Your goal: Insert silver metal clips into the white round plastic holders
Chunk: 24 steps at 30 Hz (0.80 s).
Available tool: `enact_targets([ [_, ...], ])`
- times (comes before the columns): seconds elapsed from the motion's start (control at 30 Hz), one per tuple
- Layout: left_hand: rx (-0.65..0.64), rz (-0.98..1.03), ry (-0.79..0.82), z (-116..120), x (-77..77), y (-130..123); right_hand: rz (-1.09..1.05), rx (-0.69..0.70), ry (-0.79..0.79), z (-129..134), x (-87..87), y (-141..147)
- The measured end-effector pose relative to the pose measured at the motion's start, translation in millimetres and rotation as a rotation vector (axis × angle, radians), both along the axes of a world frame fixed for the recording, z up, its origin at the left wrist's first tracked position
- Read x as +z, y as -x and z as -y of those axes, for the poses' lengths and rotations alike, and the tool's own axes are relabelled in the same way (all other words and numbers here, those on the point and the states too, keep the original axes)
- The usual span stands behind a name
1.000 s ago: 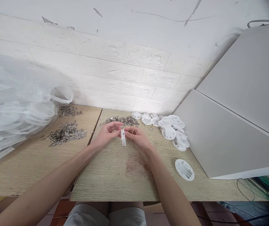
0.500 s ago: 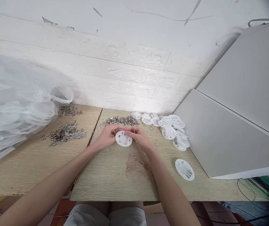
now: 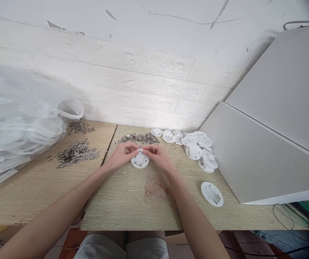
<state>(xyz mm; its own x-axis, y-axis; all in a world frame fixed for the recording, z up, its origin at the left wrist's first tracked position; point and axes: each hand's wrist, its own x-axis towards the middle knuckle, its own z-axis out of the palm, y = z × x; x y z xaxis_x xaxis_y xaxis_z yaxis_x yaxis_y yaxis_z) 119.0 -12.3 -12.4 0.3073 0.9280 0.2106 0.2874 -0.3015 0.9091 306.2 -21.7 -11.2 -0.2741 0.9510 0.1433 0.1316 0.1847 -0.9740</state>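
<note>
Above the middle of the table, a white round plastic battery holder (image 3: 139, 161) is held between my two hands, its slotted face toward me and small metal pieces showing in it. My left hand (image 3: 122, 155) pinches its upper left rim with the thumb in front. On the upper right, my right hand (image 3: 157, 155) grips the rim, its thumb pressed near the top slot. Whether a small metal piece is under the fingertips is hidden. Just behind the hands lies a heap of small metal contacts (image 3: 138, 138).
Further metal contacts (image 3: 77, 153) lie heaped on the left table. A large clear plastic bag (image 3: 22, 97) of white parts stands far left. White holders (image 3: 194, 152) are piled at the back right, and a single holder (image 3: 212, 194) lies nearer. A grey panel (image 3: 268, 144) bounds the right side.
The holder has shifted slightly left and turned a little. My left thumb has come round onto its front at the upper rim; my right hand stays almost in place.
</note>
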Motion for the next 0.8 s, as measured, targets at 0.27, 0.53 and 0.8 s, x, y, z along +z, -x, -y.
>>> enact_targets([
  [0.27, 0.087, -0.407, -0.32, 6, 2.5, 1, 0.292, -0.092, -0.278, 5, 2.1, 12],
  [0.53, 0.055, -0.661, -0.435, 10, 5.0, 4, 0.309, -0.079, -0.281, 8, 3.3, 16],
  [0.8, -0.57, -0.648, 0.081, -7, 37.9, 8, 0.236, -0.224, -0.255, -1, 2.4, 1],
])
